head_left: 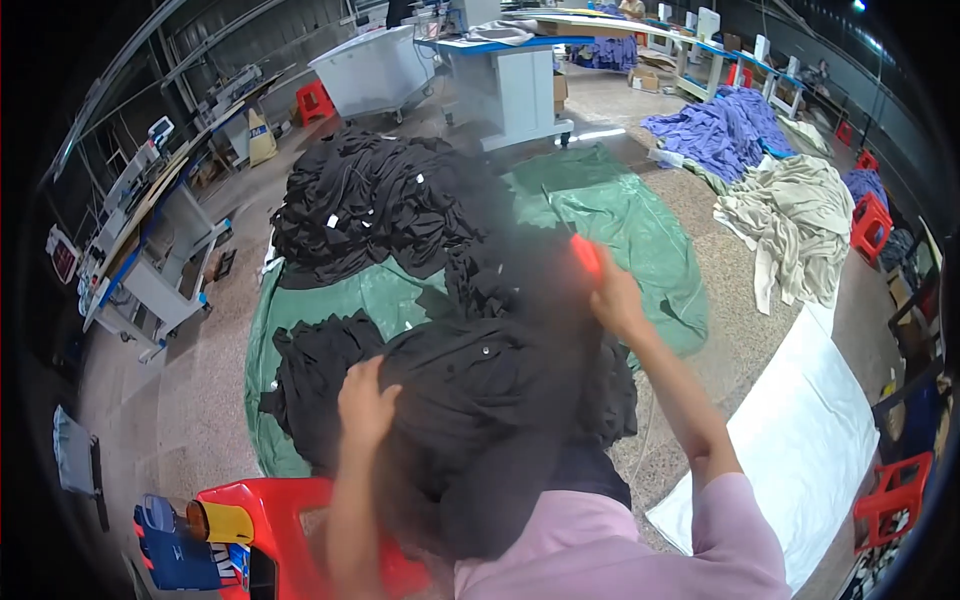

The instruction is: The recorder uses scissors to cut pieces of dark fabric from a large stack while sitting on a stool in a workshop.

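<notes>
The person wears a pale pink shirt [610,560], plain where it shows, with soft folds across the front. The right sleeve [737,510] is short and loose, ending near the elbow. The left forearm [355,510] and right forearm [685,400] are bare and slender, the left hand [366,408] and right hand [616,296] bare too. Whether the black cloth [592,470] at the waist is worn is unclear.

Two hands [367,408] [614,298], one red-handled tool [586,258], one white sheet [785,450], one white tub [375,75], black garments [470,365] too heaped to count
</notes>
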{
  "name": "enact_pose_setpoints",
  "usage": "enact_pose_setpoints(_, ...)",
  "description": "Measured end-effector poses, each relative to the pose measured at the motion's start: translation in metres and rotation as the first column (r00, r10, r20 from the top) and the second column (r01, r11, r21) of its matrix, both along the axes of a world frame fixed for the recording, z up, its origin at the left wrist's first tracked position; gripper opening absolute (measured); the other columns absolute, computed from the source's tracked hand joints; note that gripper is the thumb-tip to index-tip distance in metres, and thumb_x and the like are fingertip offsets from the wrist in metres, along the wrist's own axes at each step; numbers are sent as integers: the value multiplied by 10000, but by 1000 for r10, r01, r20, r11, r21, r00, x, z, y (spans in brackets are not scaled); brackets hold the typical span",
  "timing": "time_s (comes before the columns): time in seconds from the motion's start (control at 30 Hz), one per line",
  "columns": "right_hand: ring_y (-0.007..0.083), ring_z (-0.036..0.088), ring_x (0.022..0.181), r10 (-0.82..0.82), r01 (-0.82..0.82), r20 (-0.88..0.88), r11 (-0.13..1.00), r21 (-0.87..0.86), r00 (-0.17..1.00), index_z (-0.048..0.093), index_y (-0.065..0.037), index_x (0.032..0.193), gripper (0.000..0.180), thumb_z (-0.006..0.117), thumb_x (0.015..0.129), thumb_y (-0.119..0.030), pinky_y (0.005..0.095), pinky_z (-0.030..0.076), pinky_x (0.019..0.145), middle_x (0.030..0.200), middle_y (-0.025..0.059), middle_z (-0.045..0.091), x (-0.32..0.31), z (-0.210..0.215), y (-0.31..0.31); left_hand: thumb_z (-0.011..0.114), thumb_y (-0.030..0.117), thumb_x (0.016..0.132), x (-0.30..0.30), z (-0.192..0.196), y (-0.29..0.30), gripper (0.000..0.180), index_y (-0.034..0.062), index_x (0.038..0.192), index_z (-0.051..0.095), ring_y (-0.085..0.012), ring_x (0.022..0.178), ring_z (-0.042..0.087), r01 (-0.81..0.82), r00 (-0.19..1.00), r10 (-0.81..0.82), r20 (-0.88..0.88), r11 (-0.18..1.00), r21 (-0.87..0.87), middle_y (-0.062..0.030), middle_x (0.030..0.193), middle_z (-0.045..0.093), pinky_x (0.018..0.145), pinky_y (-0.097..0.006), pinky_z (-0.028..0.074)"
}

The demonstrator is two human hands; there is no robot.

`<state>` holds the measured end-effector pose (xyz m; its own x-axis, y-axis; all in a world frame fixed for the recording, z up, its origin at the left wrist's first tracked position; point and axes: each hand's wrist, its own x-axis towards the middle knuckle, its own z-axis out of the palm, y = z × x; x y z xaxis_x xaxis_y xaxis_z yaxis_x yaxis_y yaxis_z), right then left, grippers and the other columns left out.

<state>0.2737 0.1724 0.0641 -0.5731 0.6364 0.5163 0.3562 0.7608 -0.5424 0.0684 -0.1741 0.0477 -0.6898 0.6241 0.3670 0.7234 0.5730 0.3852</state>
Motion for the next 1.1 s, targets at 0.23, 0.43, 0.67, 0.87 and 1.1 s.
enact_pose_setpoints(0.23, 464, 637, 873, 365, -355, 10, 911, -207, 931, 399, -115, 1402, 586, 656, 876, -138, 526, 505, 730, 958, 258, 662, 32, 10, -104, 707, 0, 773, 50, 23, 47, 145, 16, 917, 697, -295, 898, 620, 213, 974, -223, -25, 884, 416, -109, 923, 662, 785, -373, 494)
enact_pose_setpoints(0.43, 430, 655, 829, 492, -395, 109, 796, -459, 864, 437, -140, 1411, 597, 687, 871, -179, 476, 520, 699, 976, 217, 664, 82, 16, -160, 724, 100, 776, 34, 18, 49, 221, 94, 997, 732, -285, 895, 607, 367, 913, -386, 134, 919, 146, -70, 965, 652, 792, -374, 488)
enact_pose_setpoints(0.67, 376, 651, 781, 382, -267, 337, 901, -341, 860, 499, -154, 1354, 551, 705, 844, -187, 467, 524, 649, 988, 149, 600, 85, 19, -169, 691, 63, 777, 25, 17, 55, 217, 65, 990, 729, -237, 742, 633, 381, 897, -376, 234, 924, 27, -81, 849, 612, 698, -319, 502)
enact_pose_setpoints(0.87, 383, 650, 686, 436, -352, 300, 888, -296, 848, 516, -101, 1124, 336, 690, 861, -217, 474, 505, 558, 870, 140, 627, 75, 10, -168, 707, 30, 769, 30, 0, 52, 141, 24, 906, 674, -191, 636, 616, 231, 880, -323, 348, 932, 279, -89, 833, 654, 593, -299, 487)
enact_pose_setpoints(1.1, 389, 645, 641, 456, -359, 341, 880, -310, 822, 499, -80, 1029, 289, 665, 886, -270, 472, 495, 543, 810, 155, 664, 64, 12, -168, 721, 54, 793, 29, -5, 49, 127, -1, 897, 672, -153, 643, 614, 171, 875, -268, 404, 950, 261, -85, 851, 673, 600, -279, 480)
